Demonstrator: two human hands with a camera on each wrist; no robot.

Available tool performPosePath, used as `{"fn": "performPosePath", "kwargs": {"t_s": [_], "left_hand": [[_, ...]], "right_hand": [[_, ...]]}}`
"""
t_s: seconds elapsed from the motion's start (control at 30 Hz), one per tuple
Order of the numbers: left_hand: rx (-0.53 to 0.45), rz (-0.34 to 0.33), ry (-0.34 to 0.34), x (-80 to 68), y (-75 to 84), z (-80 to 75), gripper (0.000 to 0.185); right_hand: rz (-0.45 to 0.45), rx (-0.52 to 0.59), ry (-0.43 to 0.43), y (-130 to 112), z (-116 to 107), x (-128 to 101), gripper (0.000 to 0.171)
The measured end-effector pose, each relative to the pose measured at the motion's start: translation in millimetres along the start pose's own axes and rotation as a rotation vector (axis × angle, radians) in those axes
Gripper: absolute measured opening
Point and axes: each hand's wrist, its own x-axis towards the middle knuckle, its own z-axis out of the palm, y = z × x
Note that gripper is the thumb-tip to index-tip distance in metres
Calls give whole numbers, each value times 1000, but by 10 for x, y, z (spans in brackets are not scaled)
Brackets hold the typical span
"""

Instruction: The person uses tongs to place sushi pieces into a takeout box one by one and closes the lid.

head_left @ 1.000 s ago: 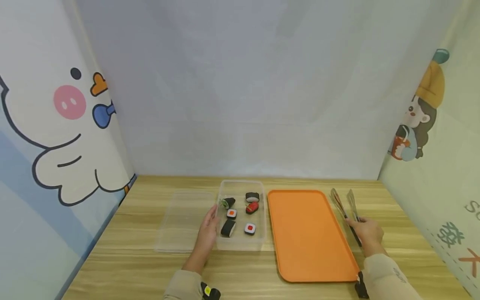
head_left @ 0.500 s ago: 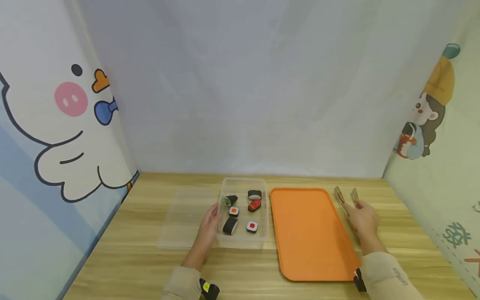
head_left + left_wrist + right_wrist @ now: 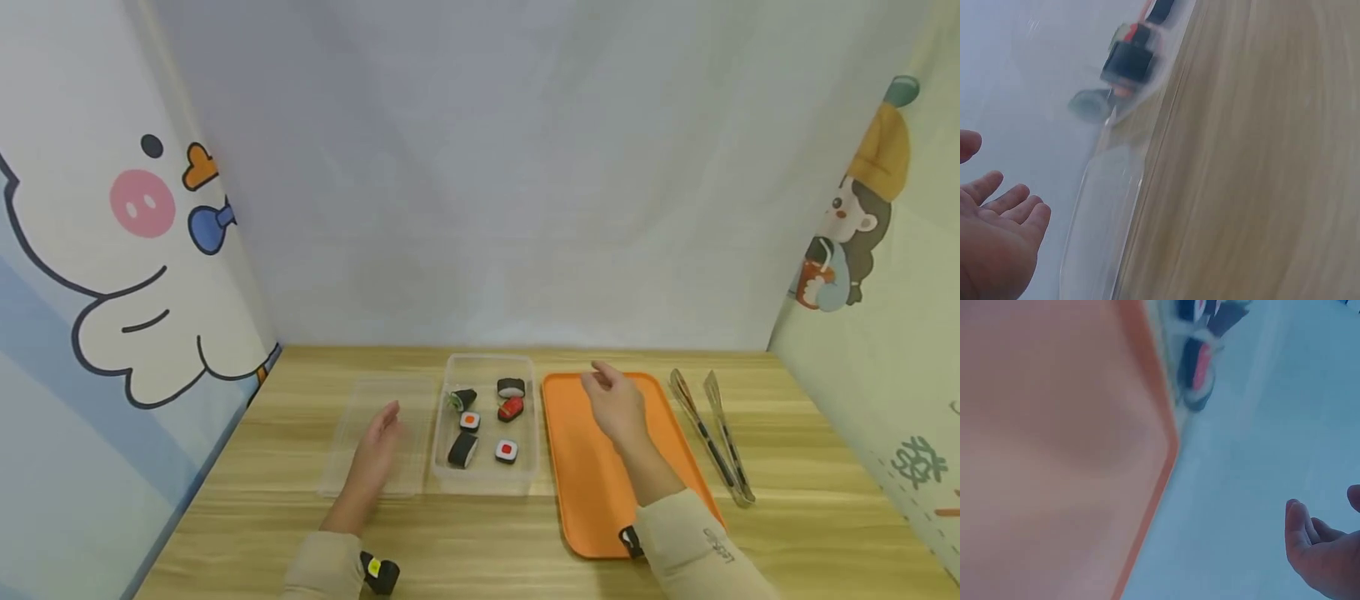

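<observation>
My left hand hovers over the clear lid, apart from the box, its fingers relaxed in the left wrist view. Over the upper part of the orange tray is my right hand, holding nothing, fingers loosely bent. Between the hands stands a clear plastic box. Inside it lie several toy sushi pieces: a green-ended hand roll, a roll with an orange centre, a dark-wrapped piece, a roll with a red centre, a red-topped piece and another dark-wrapped piece.
Metal tongs with dark grips lie on the wooden table, right of the tray, their tips spread and pointing to the back. A pale curtain hangs behind the table, with printed cloth at both sides.
My right hand has let go of the tongs and moved left over the tray. The tongs now lie on the table. My left hand has left the box's side and moved left.
</observation>
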Motion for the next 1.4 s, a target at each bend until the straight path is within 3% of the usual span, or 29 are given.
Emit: {"fn": "performPosePath", "kwargs": {"t_s": [0.2,0.33,0.6,0.73,0.9,1.27,1.4], "left_hand": [[72,8,46,48,-45,-245,54],[120,-25,71,48,-65,-381,55],[207,-73,114,2,-90,-629,57],[209,-72,127,-2,-132,-683,56],[207,-77,157,-9,-183,-714,55],[213,-75,162,-29,-225,-745,55],[230,-84,157,-35,-258,-772,55]], "right_hand": [[-61,46,-21,-355,493,-145,48],[-89,86,-53,-507,748,-235,48],[-88,234,-197,-698,1314,-445,57],[-69,292,-217,-733,1544,-542,60],[-17,338,-183,-773,1788,-627,64],[59,346,-204,-730,2171,-786,68],[39,305,-208,-674,2322,-824,70]]}}
